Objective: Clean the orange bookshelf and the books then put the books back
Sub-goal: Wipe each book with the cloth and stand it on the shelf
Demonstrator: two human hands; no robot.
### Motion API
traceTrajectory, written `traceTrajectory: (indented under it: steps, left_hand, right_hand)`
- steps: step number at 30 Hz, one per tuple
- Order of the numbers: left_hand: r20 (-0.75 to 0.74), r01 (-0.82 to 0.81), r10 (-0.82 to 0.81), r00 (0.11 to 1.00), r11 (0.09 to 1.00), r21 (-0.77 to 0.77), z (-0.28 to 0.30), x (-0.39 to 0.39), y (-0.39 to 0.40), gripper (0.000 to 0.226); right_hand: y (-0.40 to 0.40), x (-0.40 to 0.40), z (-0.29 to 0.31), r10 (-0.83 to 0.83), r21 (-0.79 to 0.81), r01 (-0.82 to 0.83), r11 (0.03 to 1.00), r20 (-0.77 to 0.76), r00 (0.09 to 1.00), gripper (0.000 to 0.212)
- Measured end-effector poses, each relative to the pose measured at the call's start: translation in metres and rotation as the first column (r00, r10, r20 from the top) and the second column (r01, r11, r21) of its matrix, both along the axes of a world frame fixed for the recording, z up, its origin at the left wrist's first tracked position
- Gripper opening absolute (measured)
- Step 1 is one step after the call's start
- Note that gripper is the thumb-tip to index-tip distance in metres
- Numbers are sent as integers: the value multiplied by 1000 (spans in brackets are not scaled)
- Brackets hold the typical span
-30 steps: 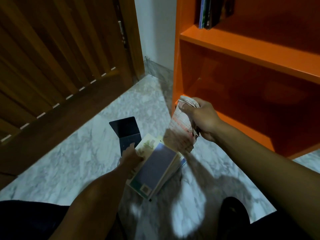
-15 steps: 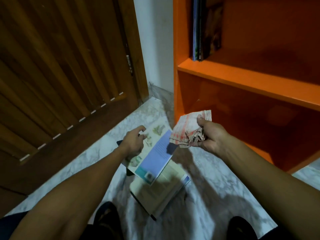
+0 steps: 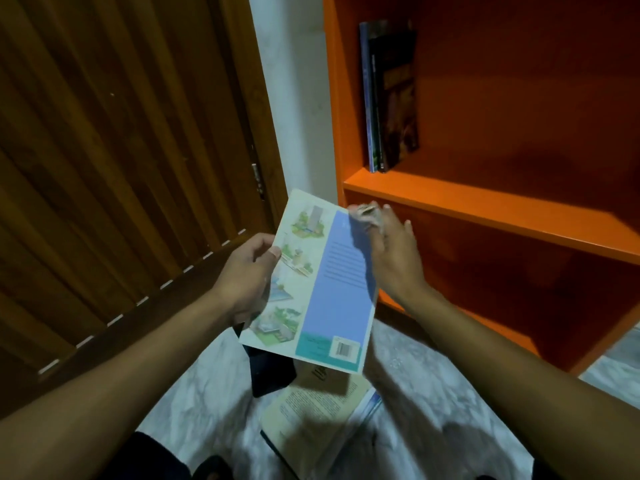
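Observation:
My left hand [image 3: 247, 275] grips the left edge of a thin book [image 3: 322, 289] with a blue panel and garden pictures, held up tilted in front of the orange bookshelf [image 3: 485, 209]. My right hand [image 3: 391, 258] presses a crumpled cloth [image 3: 367, 216] against the book's top right corner; the cloth is mostly hidden under the fingers and blurred. A few dark books [image 3: 388, 98] stand upright at the left end of the upper shelf. A cream book [image 3: 318, 410] lies on a small pile on the floor, below the held one.
A dark flat book [image 3: 270, 372] lies on the marble floor [image 3: 194, 393] beside the pile. A brown slatted wooden door [image 3: 121, 150] fills the left. A white wall strip [image 3: 294, 98] separates door and shelf. The lower shelf compartment [image 3: 519, 289] holds nothing.
My left hand has lifted the blue book off the floor pile and higher toward the shelf. My right hand has brought the cloth onto the book's top corner. The view has tilted upward.

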State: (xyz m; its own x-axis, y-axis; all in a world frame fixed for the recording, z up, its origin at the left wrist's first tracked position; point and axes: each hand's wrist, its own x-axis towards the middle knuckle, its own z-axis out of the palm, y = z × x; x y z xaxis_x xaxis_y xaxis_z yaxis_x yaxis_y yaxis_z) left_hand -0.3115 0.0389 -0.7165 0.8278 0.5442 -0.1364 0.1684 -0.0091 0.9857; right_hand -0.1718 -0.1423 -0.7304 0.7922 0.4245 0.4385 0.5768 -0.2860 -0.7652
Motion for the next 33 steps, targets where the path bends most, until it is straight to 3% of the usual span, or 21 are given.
traceTrajectory:
  steps: [2, 5, 8, 11, 14, 17, 20, 23, 24, 26, 27, 28, 29, 30, 33]
  left_hand:
    - [42, -10, 10, 999, 1000, 3, 2, 1, -9, 14]
    - [77, -53, 56, 995, 998, -45, 3, 2, -11, 13]
    - [94, -145, 158, 983, 981, -130, 3, 8, -6, 13]
    - [133, -218, 248, 960, 954, -206, 2, 14, -1, 13]
    - [131, -300, 320, 938, 941, -154, -1, 14, 7, 19]
    - [119, -328, 344, 931, 935, -137, -1, 12, 14, 18]
    - [75, -309, 318, 945, 944, -113, 0, 6, 19, 14]
    - [-2, -228, 228, 974, 973, -29, -5, -3, 20, 14]
    - [-29, -187, 186, 982, 982, -4, -6, -6, 18, 14]
    - [-64, -112, 115, 991, 993, 48, -9, -8, 13, 17]
    - [-72, -82, 86, 994, 995, 56, -10, -9, 10, 17]
    - [-77, -55, 59, 995, 997, 52, -11, -9, 7, 17]
    - [-74, -32, 35, 997, 998, 44, -11, -8, 4, 17]
    - [-71, -8, 11, 997, 999, 37, -12, -6, 1, 18]
    - [-31, 30, -30, 999, 1000, 10, -11, 1, -14, 19]
  right_hand:
    - [-1, -10, -3, 25, -99, -17, 995, 75, 997, 44]
    - [-4, -15, -16, 161, -106, -146, 984, 153, 975, 44]
    - [-4, -25, -39, 356, -212, -307, 928, 262, 897, 50]
    - [-5, -47, -60, 458, -206, -412, 888, 298, 838, 40]
    - [-9, -59, -78, 527, -233, -473, 850, 353, 773, 33]
    - [-15, -67, -83, 555, -272, -487, 830, 323, 766, 36]
    - [-20, -76, -75, 511, -109, -500, 859, 128, 850, 15]
    - [-12, -71, -56, 323, 210, -276, 938, -238, 916, 27]
    - [-9, -62, -50, 290, 322, -166, 932, -389, 874, 29]
    - [-7, -42, -30, 299, 457, 85, 885, -699, 650, 23]
    - [-7, -34, -19, 325, 484, 192, 853, -783, 530, 20]
    - [-8, -25, -9, 328, 492, 275, 826, -816, 476, 19]
    - [-7, -18, 0, 289, 490, 305, 817, -805, 518, 21]
    - [-5, -12, 7, 207, 476, 303, 826, -756, 621, 21]
    - [6, -12, 24, 27, 414, 137, 900, -366, 930, 19]
